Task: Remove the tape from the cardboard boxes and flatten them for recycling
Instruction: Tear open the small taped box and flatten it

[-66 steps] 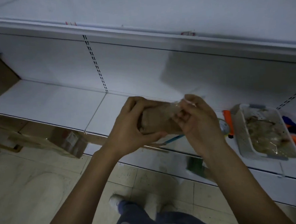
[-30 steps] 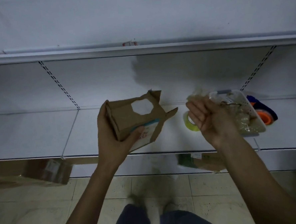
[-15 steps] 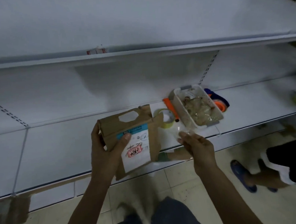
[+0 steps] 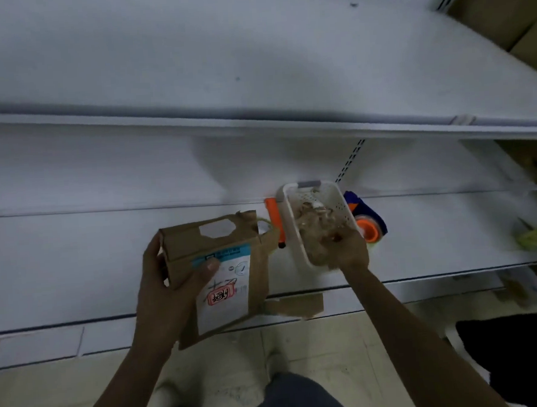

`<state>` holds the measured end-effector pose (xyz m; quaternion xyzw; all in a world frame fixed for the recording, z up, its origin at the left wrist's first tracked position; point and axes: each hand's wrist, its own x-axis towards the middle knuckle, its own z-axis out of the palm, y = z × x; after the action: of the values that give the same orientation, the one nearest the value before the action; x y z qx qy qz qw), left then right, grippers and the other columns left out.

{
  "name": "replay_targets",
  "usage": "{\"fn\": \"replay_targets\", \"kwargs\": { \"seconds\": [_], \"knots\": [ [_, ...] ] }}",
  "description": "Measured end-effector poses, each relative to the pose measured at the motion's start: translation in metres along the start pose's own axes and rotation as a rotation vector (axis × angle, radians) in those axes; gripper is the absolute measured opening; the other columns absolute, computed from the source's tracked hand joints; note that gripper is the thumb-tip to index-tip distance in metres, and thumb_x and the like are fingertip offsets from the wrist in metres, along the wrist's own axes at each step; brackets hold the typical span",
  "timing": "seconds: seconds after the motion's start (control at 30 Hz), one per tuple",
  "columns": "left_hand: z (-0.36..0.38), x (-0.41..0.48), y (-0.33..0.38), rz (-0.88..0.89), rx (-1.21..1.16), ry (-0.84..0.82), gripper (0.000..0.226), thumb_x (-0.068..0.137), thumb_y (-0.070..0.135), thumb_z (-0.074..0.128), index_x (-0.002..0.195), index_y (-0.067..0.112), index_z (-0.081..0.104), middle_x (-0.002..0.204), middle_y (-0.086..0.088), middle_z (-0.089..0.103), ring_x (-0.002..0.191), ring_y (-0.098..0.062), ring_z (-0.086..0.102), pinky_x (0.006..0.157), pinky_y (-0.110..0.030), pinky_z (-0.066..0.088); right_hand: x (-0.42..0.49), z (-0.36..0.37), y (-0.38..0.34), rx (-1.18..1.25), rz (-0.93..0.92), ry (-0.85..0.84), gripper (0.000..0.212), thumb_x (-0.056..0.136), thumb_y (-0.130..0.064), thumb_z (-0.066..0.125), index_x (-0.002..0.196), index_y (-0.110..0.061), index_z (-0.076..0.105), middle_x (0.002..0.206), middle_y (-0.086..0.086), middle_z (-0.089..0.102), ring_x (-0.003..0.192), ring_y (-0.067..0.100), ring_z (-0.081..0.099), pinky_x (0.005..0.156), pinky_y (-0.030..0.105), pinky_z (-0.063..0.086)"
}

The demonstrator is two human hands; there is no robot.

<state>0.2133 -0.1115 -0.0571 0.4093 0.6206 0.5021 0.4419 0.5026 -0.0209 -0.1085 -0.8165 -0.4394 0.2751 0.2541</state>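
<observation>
Tape disposal: cardboard box [image 4: 214, 269] gripped by left hand [image 4: 165, 291]; right hand [image 4: 348, 248] at basket [image 4: 288, 221], shelf [image 4: 76, 262] front edge, grip indiscernible. Flattening judged next.

Location: retail shop aisle fitted with gondola-type display shelving.

Identifying features: long white sheet-metal shelves [image 4: 76, 271] run in tiers across the view, and each carries a narrow front edge rail [image 4: 256, 125]. A slotted upright [image 4: 351, 160] with a column of small punched holes divides the white back panel. The floor [image 4: 349, 365] is pale tile. Brown cardboard cartons [image 4: 497, 3] stand at the upper right, past the shelf end. Stock-handling items sit on the middle shelf: a white perforated plastic basket [image 4: 289, 227], an orange utility knife [image 4: 273, 218] just beside its left wall, and a blue-and-orange tape dispenser [image 4: 367, 225] at its right. A small cardboard box [image 4: 184, 243] bears a printed label.
</observation>
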Motion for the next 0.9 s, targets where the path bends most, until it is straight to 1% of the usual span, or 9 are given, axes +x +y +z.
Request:
{"fn": "replay_targets", "kwargs": {
  "seconds": [0.1, 0.2, 0.33, 0.43, 0.53, 0.6, 0.7, 0.77, 0.9],
  "knots": [
    [0.034, -0.016, -0.002, -0.027, -0.016, 0.059, 0.081, 0.064, 0.045, 0.082, 0.133, 0.032, 0.041, 0.108, 0.017, 0.062, 0.09, -0.002, 0.066, 0.063, -0.02, 0.054, 0.035, 0.001, 0.012, 0.002, -0.04, -0.077, 0.029, 0.091, -0.032, 0.056, 0.118, -0.021, 0.052, 0.121, 0.015, 0.056, 0.112, 0.031, 0.055, 0.098, 0.041, 0.045],
    [0.063, -0.033, -0.005, -0.066, -0.042, 0.123, 0.076, 0.059, 0.042, 0.074, 0.129, 0.036, 0.042, 0.105, 0.017, 0.065, 0.091, 0.002, 0.066, 0.059, -0.014, 0.055, 0.062, 0.006, 0.028, -0.168, -0.181, -0.164, 0.015, 0.083, -0.018, 0.062, 0.098, -0.014, 0.064, 0.11, 0.015, 0.062, 0.086, 0.024, 0.063, 0.065, 0.024, 0.05],
    [0.093, -0.053, -0.002, -0.117, -0.059, 0.216, 0.084, 0.059, 0.044, 0.073, 0.135, 0.031, 0.039, 0.111, 0.005, 0.066, 0.095, -0.012, 0.069, 0.07, -0.03, 0.06, 0.071, 0.025, 0.043, -0.583, -0.436, -0.177, 0.032, 0.094, -0.022, 0.049, 0.118, -0.002, 0.052, 0.116, 0.018, 0.057, 0.109, 0.033, 0.054, 0.094, 0.041, 0.045],
    [0.103, -0.059, 0.01, -0.138, -0.069, 0.264, 0.085, 0.057, 0.043, 0.072, 0.134, 0.03, 0.04, 0.114, -0.002, 0.066, 0.096, -0.019, 0.069, 0.076, -0.042, 0.059, 0.063, 0.026, 0.05, -0.492, -0.525, -0.263, 0.028, 0.089, -0.028, 0.053, 0.107, -0.007, 0.052, 0.1, 0.014, 0.058, 0.098, 0.028, 0.058, 0.086, 0.042, 0.049],
    [0.102, -0.064, 0.015, -0.129, -0.075, 0.317, 0.09, 0.054, 0.047, 0.072, 0.136, 0.029, 0.039, 0.114, -0.004, 0.066, 0.092, -0.019, 0.071, 0.073, -0.041, 0.06, 0.063, 0.023, 0.057, -0.305, -0.411, -0.433, 0.044, 0.081, -0.027, 0.071, 0.112, -0.002, 0.053, 0.105, 0.014, 0.059, 0.099, 0.03, 0.058, 0.085, 0.045, 0.051],
    [0.099, -0.069, 0.015, -0.146, -0.098, 0.347, 0.093, 0.053, 0.048, 0.072, 0.138, 0.027, 0.039, 0.114, -0.005, 0.067, 0.09, -0.019, 0.072, 0.073, -0.041, 0.06, 0.063, 0.019, 0.054, -0.17, -0.32, -0.577, 0.051, 0.074, -0.021, 0.08, 0.114, -0.002, 0.054, 0.104, 0.011, 0.062, 0.093, 0.025, 0.061, 0.067, 0.034, 0.056],
    [0.098, -0.077, 0.011, -0.161, -0.13, 0.382, 0.088, 0.057, 0.046, 0.072, 0.135, 0.021, 0.041, 0.111, -0.006, 0.069, 0.087, -0.02, 0.072, 0.07, -0.037, 0.061, 0.057, 0.005, 0.04, 0.043, -0.201, -0.786, 0.046, 0.073, -0.019, 0.081, 0.111, -0.01, 0.057, 0.1, 0.001, 0.064, 0.078, 0.006, 0.058, 0.047, 0.011, 0.044],
    [0.099, -0.082, 0.009, -0.161, -0.146, 0.406, 0.083, 0.061, 0.045, 0.07, 0.134, 0.015, 0.043, 0.111, -0.009, 0.069, 0.088, -0.022, 0.072, 0.072, -0.04, 0.061, 0.046, -0.009, 0.036, -0.045, -0.337, -0.647, 0.035, 0.075, -0.022, 0.079, 0.102, -0.013, 0.059, 0.098, 0.002, 0.065, 0.075, 0.004, 0.057, 0.052, 0.013, 0.045],
    [0.093, -0.089, 0.004, -0.116, -0.13, 0.472, 0.081, 0.064, 0.046, 0.069, 0.133, 0.015, 0.043, 0.112, -0.009, 0.069, 0.087, -0.022, 0.072, 0.073, -0.042, 0.061, 0.013, -0.031, 0.031, -0.255, -0.767, -0.246, 0.018, 0.08, -0.015, 0.073, 0.092, -0.005, 0.064, 0.096, 0.012, 0.067, 0.092, 0.028, 0.062, 0.074, 0.034, 0.05]
  ]
}}
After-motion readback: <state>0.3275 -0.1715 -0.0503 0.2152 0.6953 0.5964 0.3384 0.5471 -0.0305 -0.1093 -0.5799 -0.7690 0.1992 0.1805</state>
